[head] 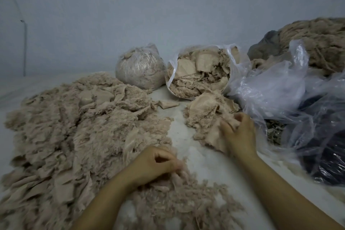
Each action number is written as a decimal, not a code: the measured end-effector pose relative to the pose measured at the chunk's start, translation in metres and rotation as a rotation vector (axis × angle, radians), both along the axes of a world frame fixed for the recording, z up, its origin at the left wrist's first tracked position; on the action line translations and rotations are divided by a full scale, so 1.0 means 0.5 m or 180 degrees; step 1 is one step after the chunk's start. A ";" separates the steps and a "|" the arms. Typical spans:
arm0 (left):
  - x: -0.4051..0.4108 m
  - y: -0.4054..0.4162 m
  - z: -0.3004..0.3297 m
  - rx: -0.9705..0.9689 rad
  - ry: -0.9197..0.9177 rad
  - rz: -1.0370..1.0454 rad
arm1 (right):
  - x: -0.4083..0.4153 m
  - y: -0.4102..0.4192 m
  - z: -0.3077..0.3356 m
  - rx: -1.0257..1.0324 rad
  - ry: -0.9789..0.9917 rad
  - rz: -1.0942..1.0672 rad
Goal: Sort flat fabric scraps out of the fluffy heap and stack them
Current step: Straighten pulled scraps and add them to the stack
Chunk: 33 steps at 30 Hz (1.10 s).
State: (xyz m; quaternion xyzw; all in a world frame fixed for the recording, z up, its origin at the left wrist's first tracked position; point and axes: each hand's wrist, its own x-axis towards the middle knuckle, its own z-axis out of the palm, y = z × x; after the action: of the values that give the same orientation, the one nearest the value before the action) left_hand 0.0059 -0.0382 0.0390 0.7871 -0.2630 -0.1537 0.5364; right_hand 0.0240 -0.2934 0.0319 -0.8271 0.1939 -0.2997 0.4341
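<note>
The left hand [155,162] pinches fluff at the near edge of the heap [74,127], which spreads over the left. The right hand [239,132] grips a flat scrap [211,138] on the stack [205,114], right of the heap, near an open bag [201,71].

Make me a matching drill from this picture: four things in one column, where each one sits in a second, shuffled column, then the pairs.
Things:
1. left hand
2. right hand
3. tied clear bag
4. open clear bag

Places:
A. lying on its side at the back, mouth toward the camera, scraps spilling out
B. at the near edge of the big fluffy heap, fingers curled on fluff
C. on the small pile of scraps to the right, pinching fabric
D. at the back near the wall, closed and packed with fluff

Pairs: 1-B, 2-C, 3-D, 4-A
</note>
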 end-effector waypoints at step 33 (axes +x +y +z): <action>0.065 0.044 0.031 0.0002 -0.0376 0.1030 | -0.005 0.113 -0.031 0.0488 0.0774 0.2425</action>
State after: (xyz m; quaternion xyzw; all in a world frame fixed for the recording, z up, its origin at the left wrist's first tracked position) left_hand 0.0386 -0.0164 0.0545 0.8270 -0.1638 -0.0189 0.5375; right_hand 0.0214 -0.2372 0.0163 -0.8344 -0.0547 -0.0021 0.5484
